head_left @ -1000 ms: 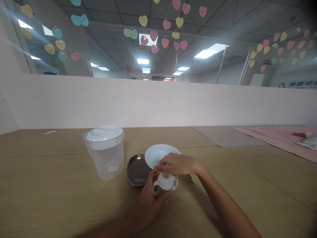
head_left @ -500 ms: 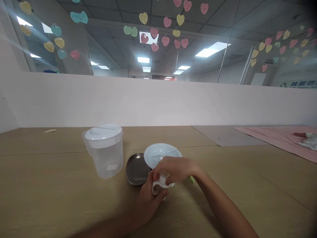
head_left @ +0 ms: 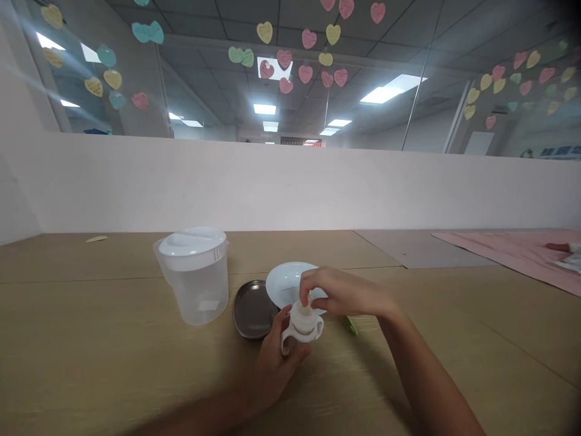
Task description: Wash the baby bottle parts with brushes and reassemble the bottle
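A baby bottle (head_left: pixel 303 324) with a white collar and white side handles stands out in front of me, tilted slightly. My left hand (head_left: pixel 278 363) is closed around its lower body and left handle. Above it, my right hand (head_left: pixel 333 293) pinches the pale teat (head_left: pixel 307 307) at the top of the bottle. Just behind my hands lies a white plate (head_left: pixel 285 282), partly covered by my right hand. A dark metal tray (head_left: pixel 254 312) is left of the bottle, its right edge under the plate. A green object (head_left: pixel 351 326), mostly hidden, shows beyond my right wrist.
A lidded clear plastic jug (head_left: pixel 200 284) stands to the left on the wooden table (head_left: pixel 136 363). A flat pale piece (head_left: pixel 97 239) lies at the far left. On the right are a grey mat (head_left: pixel 403 248) and a pink cloth (head_left: pixel 512 254), with a small doll-like hand (head_left: pixel 558 247) on it.
My right hand has risen from the bottle's collar to the teat, uncovering the collar and handles. My left hand keeps its hold on the bottle.
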A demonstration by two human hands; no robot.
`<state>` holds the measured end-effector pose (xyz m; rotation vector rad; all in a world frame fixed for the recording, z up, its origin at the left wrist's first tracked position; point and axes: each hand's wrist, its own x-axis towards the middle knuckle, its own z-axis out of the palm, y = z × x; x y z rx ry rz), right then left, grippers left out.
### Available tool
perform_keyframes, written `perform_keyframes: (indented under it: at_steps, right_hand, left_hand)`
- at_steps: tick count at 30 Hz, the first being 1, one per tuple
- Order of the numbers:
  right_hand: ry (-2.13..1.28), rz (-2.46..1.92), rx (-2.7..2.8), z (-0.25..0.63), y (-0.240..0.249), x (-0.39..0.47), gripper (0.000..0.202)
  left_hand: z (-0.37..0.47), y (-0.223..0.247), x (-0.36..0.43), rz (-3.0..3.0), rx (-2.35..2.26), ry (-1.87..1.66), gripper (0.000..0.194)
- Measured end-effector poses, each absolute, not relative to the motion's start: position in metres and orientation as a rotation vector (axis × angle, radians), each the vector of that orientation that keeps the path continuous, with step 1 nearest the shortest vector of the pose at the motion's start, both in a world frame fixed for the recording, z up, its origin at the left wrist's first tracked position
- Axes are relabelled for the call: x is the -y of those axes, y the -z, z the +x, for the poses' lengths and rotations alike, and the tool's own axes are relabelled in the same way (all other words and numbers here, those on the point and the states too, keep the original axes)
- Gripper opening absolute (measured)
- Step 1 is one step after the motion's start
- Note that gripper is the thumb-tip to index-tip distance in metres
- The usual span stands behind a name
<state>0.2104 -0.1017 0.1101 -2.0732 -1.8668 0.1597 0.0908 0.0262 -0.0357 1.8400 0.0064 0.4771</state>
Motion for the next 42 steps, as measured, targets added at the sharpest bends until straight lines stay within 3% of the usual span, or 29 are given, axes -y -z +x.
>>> perform_keyframes:
  at_steps: [7,12,18,26,33,37,42]
  right_hand:
    - [0.065,-1.851,1.486,0.218,-0.129,0.121,0.012]
    - [0.304,-1.606,1.179,0.219,-0.132,0.123,0.019]
    - [0.32,-1.44,0.992,0.224,-0.13,0.117,0.025]
    - [0.666,-1.55,0.714,0.259,-0.125,0.122,0.027]
    - [0.632,-1.773,0.831,0.255,-0.118,0.107,0.02]
    - [0.65,-1.888,0.907,0.252,-0.112,0.095,0.016]
    - [0.562,-1.896,1.038,0.243,-0.11,0.089,0.014]
  left_hand:
    - [0.092,0.049,-0.032,2.016,0.021,-0.79,0.069]
    - [0.107,-0.008,-0.035,2.077,0.106,-1.039,0.058]
    - [0.143,-0.074,-0.037,2.08,0.184,-0.759,0.037]
    - [0.176,-0.033,-0.088,2.263,-0.058,-0.544,0.042]
    - [0.182,-0.013,-0.092,2.676,-0.206,-0.459,0.037]
    - [0.178,-0.015,-0.086,2.747,-0.244,-0.449,0.042]
    - [0.154,-0.051,-0.069,2.576,-0.076,-0.515,0.065]
